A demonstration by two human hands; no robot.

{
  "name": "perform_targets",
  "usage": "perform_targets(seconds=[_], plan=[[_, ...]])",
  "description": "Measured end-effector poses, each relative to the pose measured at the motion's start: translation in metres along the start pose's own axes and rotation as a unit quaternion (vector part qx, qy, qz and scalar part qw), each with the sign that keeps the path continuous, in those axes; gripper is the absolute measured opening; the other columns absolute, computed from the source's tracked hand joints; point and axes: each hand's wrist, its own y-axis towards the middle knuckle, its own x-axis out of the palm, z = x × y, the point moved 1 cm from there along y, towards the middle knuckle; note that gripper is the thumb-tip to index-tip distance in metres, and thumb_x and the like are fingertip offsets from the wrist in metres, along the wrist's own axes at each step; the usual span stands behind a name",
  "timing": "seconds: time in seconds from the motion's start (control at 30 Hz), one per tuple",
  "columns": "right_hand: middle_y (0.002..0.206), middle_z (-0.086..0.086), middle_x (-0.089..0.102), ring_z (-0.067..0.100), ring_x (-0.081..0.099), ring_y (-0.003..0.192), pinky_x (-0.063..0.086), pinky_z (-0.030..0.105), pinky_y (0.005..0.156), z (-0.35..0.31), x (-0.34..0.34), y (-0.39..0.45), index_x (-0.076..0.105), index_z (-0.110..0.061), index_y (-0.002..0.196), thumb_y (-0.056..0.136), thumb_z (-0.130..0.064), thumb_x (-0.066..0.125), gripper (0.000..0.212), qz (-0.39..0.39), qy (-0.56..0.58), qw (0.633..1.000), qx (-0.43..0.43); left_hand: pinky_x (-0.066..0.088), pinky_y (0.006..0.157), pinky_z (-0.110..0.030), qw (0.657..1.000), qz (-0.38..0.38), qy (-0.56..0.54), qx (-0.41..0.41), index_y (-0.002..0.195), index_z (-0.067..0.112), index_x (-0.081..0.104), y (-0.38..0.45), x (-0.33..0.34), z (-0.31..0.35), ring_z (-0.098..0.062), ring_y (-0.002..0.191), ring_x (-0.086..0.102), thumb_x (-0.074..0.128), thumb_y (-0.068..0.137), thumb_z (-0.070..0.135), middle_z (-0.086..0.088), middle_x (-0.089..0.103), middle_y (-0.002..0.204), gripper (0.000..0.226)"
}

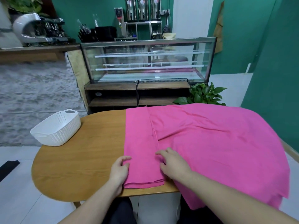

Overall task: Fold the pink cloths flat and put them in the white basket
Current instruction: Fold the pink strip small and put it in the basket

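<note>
Left hand [120,169] curls at the cloth [210,143]'s left edge, steadying; right hand [174,164] presses flat beside it; basket [56,128] waits well left of the cloth.

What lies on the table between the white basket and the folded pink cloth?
Only bare wooden table, as the head view shows: nothing stands between the white basket and the folded pink cloth.

Matt pink cloths [210,139], smooth wood-grain table [80,159], perforated white plastic basket [56,128]
</note>
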Motion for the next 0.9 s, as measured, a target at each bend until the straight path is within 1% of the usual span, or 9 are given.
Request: perform_targets(seconds=[0.13,0.23,0.33,0.47,0.57,0.73,0.8,0.83,0.9], plan=[[0.123,-0.005,0.057,0.018,0.047,0.118,0.037,0.037,0.103,-0.013,0.004,-0.019,0.059,-0.029,0.129,0.09,-0.035,0.057,0.039,-0.007,-0.031,0.988,-0.152,0.056,0.071,-0.033,0.994,-0.089,-0.034,-0.056,0.104,0.018,0.069,-0.014,-0.005,-0.009,-0.022,0.082,0.067,0.056,0.097,0.005,-0.01,0.071,0.105,0.02],[0.13,-0.009,0.056,0.014,0.044,0.123,0.036,0.038,0.103,-0.016,0.013,-0.029,0.056,-0.031,0.131,0.089,-0.053,0.057,0.047,-0.041,-0.062,0.977,-0.201,0.053,0.051,-0.024,0.985,-0.148,-0.024,-0.082,0.112,0.014,0.067,-0.029,-0.004,-0.011,-0.013,0.058,0.061,0.051,0.101,0.009,-0.009,0.067,0.083,0.02],[0.13,-0.01,0.055,0.013,0.045,0.122,0.037,0.038,0.1,-0.016,0.021,-0.037,0.051,-0.032,0.134,0.085,-0.06,0.056,0.057,-0.014,-0.09,0.972,-0.216,0.038,0.037,-0.017,0.978,-0.164,-0.051,-0.114,0.117,0.012,0.066,-0.034,-0.004,-0.018,-0.01,0.043,0.046,0.046,0.104,0.009,-0.004,0.056,0.058,0.024],[0.123,-0.005,0.058,0.018,0.05,0.115,0.038,0.036,0.096,-0.01,0.026,-0.044,0.051,-0.026,0.127,0.084,-0.039,0.054,0.046,0.044,-0.131,0.97,-0.202,0.026,0.032,-0.013,0.956,-0.173,-0.166,-0.172,0.114,0.011,0.067,-0.035,-0.007,-0.019,-0.006,0.044,0.036,0.045,0.103,0.006,-0.003,0.05,0.064,0.025],[0.111,0.0,0.063,0.024,0.055,0.106,0.042,0.04,0.092,-0.007,0.018,-0.044,0.057,-0.02,0.111,0.088,-0.025,0.052,0.024,0.047,-0.095,0.982,-0.159,0.025,0.033,-0.014,0.961,-0.176,-0.145,-0.159,0.115,0.014,0.066,-0.043,-0.009,-0.016,-0.006,0.043,0.036,0.046,0.103,0.009,-0.002,0.048,0.066,0.024],[0.106,0.004,0.066,0.024,0.057,0.104,0.043,0.039,0.093,-0.003,0.018,-0.042,0.067,-0.016,0.105,0.092,-0.024,0.056,0.018,0.005,-0.059,0.985,-0.162,0.039,0.04,-0.021,0.989,-0.133,0.025,-0.062,0.115,0.015,0.063,-0.046,-0.01,-0.014,-0.011,0.05,0.047,0.048,0.102,0.014,-0.002,0.051,0.075,0.02],[0.102,0.005,0.062,0.023,0.055,0.101,0.042,0.039,0.093,0.0,0.02,-0.043,0.069,-0.014,0.1,0.092,-0.025,0.061,0.016,0.012,-0.028,0.987,-0.155,0.056,0.069,-0.033,0.986,-0.067,0.148,0.048,0.109,0.026,0.062,-0.046,-0.012,-0.014,-0.013,0.08,0.055,0.06,0.096,0.026,0.002,0.045,0.102,0.014],[0.101,0.005,0.062,0.022,0.055,0.101,0.042,0.037,0.093,0.0,0.02,-0.043,0.07,-0.013,0.099,0.092,-0.026,0.063,0.016,0.018,-0.014,0.988,-0.15,0.05,0.09,-0.035,0.966,-0.037,0.229,0.117,0.109,0.035,0.06,-0.048,-0.015,-0.014,-0.01,0.097,0.05,0.065,0.091,0.037,0.007,0.038,0.111,0.019],[0.101,0.005,0.064,0.021,0.057,0.099,0.042,0.03,0.09,-0.004,0.017,-0.043,0.07,-0.013,0.1,0.092,-0.028,0.065,0.018,0.025,0.012,0.99,-0.14,0.031,0.101,-0.032,0.898,-0.033,0.35,0.264,0.112,0.045,0.059,-0.055,-0.019,-0.013,-0.001,0.11,0.036,0.063,0.083,0.061,0.019,0.036,0.116,0.033]])
